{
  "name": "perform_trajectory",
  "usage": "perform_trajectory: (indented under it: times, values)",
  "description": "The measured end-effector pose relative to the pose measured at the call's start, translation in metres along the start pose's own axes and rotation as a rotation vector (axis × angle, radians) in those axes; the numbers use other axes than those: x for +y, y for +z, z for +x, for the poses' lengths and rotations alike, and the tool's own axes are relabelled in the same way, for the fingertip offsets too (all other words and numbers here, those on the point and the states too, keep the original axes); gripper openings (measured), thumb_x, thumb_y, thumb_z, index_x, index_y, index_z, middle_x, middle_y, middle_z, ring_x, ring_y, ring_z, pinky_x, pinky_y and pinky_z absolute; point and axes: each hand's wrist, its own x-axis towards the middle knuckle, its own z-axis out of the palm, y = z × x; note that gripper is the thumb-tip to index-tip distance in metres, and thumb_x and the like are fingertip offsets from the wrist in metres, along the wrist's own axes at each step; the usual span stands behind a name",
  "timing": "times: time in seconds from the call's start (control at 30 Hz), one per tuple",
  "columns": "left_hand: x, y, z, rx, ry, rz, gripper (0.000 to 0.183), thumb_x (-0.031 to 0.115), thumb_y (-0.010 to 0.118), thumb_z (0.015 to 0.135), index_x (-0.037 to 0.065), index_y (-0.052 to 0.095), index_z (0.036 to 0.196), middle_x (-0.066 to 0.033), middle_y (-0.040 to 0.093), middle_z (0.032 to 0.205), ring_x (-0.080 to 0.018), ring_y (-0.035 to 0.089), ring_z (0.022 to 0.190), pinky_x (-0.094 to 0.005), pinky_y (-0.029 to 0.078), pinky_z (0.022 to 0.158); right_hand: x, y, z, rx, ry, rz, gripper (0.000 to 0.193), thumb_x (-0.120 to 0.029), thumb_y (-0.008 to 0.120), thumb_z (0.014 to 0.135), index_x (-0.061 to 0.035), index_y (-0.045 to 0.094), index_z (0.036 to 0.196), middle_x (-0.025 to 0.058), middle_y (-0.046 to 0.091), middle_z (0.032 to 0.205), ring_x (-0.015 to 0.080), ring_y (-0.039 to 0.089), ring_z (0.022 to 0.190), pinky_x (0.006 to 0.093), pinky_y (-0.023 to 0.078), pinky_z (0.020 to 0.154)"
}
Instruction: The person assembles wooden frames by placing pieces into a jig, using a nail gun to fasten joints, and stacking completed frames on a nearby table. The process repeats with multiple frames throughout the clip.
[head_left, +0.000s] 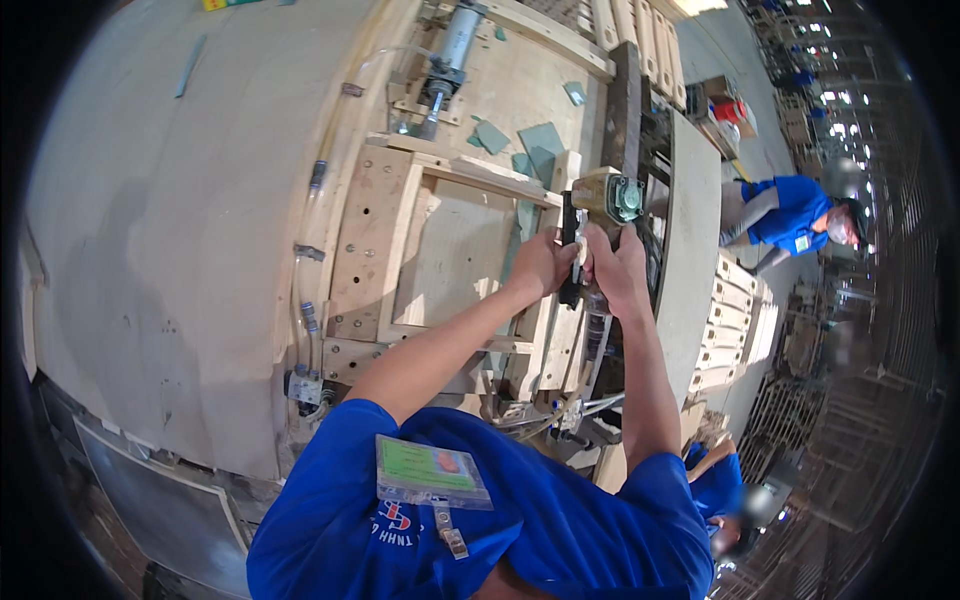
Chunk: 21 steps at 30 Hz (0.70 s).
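A pneumatic nail gun, with a yellowish body, a green-grey cap and a black magazine, is held over the right end of a wooden frame. My right hand is closed round its handle. My left hand is closed at the magazine, its fingertips partly hidden behind it. Something pale shows between the two hands, too small to make out. Just left of the hands, the light wooden frame lies in a jig with a drilled wooden block along its left side.
A pneumatic cylinder is mounted at the far side of the jig. Green broken sheets lie on the bench. Air hoses run near my body. Slatted wooden parts are stacked at right. One co-worker stands beyond, another nearer.
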Motion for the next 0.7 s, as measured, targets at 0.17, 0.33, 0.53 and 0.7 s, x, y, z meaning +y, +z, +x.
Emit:
perform_trajectory:
  times: [0.17,0.33,0.53,0.7]
  values:
    - [0.001,-0.031,-0.013,0.233,0.009,-0.203,0.039,0.031,0.075,0.097,-0.003,0.064,0.114,-0.0244,0.073,0.095,-0.0425,0.071,0.087,-0.0470,0.056,0.081,-0.018,0.006,0.025,-0.292,-0.438,-0.390,0.037,-0.017,0.070,0.097,0.0070,0.065,0.125,0.0237,0.077,0.102,0.0318,0.078,0.089,0.0410,0.058,0.083]
    - [-0.001,-0.079,-0.006,0.514,0.104,-0.340,0.027,0.011,0.066,0.100,-0.007,0.063,0.121,-0.0176,0.078,0.103,-0.0240,0.075,0.089,-0.0382,0.059,0.081,-0.068,0.066,0.058,-0.522,-0.726,-0.499,0.029,-0.015,0.075,0.093,0.0066,0.065,0.110,0.0279,0.070,0.100,0.0512,0.067,0.098,0.0511,0.053,0.085]
    - [-0.020,-0.100,0.023,0.532,0.101,-0.519,0.031,0.008,0.066,0.101,-0.005,0.061,0.129,-0.0128,0.077,0.107,-0.0166,0.073,0.087,-0.0322,0.059,0.074,-0.094,0.096,0.081,-0.621,-0.748,-0.552,0.030,-0.016,0.076,0.092,0.0057,0.067,0.112,0.0278,0.070,0.100,0.0496,0.067,0.097,0.0498,0.053,0.085]
    - [-0.018,-0.100,0.023,0.523,0.069,-0.495,0.034,0.009,0.065,0.101,-0.004,0.061,0.133,-0.0142,0.077,0.107,-0.0196,0.075,0.093,-0.0346,0.060,0.076,-0.103,0.098,0.082,-0.665,-0.760,-0.605,0.030,-0.015,0.075,0.092,0.0043,0.067,0.113,0.0266,0.070,0.102,0.0484,0.067,0.097,0.0491,0.053,0.086]
